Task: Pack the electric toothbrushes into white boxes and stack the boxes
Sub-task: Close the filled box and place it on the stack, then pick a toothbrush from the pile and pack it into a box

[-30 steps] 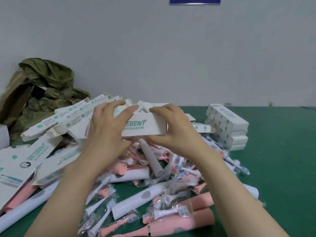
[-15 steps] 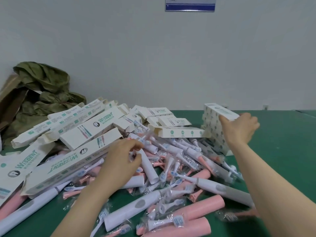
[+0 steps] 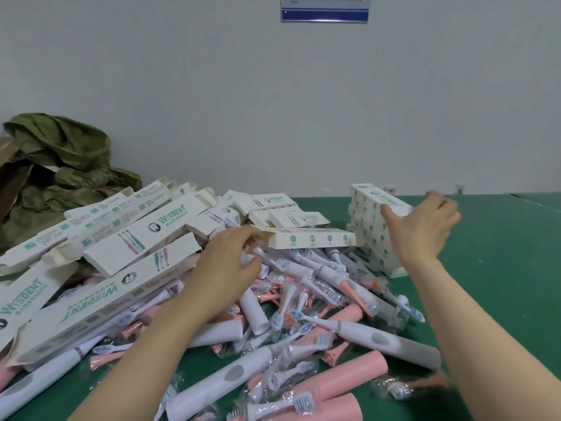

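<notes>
A stack of closed white boxes (image 3: pixel 365 238) stands on the green table (image 3: pixel 501 284) at the back right. My right hand (image 3: pixel 425 226) grips the near end of the top white box (image 3: pixel 379 199), which lies on that stack. In the middle lies a heap of loose toothbrushes: white handles (image 3: pixel 230 375), pink handles (image 3: pixel 346 376) and plastic-wrapped brush heads (image 3: pixel 288 302). My left hand (image 3: pixel 227 265) rests on the heap, its fingers pinched on a wrapped white brush piece (image 3: pixel 263 256). Open, unfilled white boxes (image 3: pixel 145 238) are piled to the left.
A crumpled olive-green bag (image 3: pixel 60 153) and brown cardboard (image 3: pixel 12 183) sit at the back left against the wall. A blue-edged sign (image 3: pixel 324 10) hangs on the wall above. Bare green table surface stretches to the right of the stack.
One second ago both hands held a white box over the heap. My right hand carried it right onto the stack, while my left hand dropped into the heap of toothbrushes.
</notes>
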Available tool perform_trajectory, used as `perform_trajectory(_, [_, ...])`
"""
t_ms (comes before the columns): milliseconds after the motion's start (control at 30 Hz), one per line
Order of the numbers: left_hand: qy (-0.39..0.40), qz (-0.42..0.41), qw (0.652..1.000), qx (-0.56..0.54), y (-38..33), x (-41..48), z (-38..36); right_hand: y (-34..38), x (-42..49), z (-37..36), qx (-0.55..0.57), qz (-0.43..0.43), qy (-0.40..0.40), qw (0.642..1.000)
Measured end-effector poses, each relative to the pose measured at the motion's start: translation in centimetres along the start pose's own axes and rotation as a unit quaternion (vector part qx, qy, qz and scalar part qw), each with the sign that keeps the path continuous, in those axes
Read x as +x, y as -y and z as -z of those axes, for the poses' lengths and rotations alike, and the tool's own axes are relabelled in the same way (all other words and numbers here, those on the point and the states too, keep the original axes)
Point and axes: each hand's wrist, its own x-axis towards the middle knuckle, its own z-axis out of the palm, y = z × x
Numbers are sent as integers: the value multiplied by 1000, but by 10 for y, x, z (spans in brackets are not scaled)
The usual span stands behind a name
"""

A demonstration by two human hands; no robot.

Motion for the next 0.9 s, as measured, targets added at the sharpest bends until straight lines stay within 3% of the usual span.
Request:
perform_trajectory(133, [32,64,994,82,-16,43,-25,12,-16,11,65,135,-86,985])
perform_trajectory(300, [133,112,963,206,-23,64,-53,28,-64,2,127,201,62,969])
perform_trajectory(367, [107,120,972,173,-21,64,-51,32,-79,-4,120,218,137,959])
perform_trajectory(433, [33,117,985,125,-19,58,-38,35,-85,-7,100,252,194,943])
perform_trajectory(500, [-38,71,995,65,-17,51,-19,42,-86,-6,81,288,212,931])
perform_trajectory(600, [-25,-34,999,13,-18,36,16,59,-87,-2,77,330,212,917])
perform_trajectory(733, [-89,-85,991,-48,-17,16,55,89,-99,0,110,367,235,894])
perform_trajectory(900, [-176,-58,960,-211,-17,-1,73,115,-108,0,228,348,290,862])
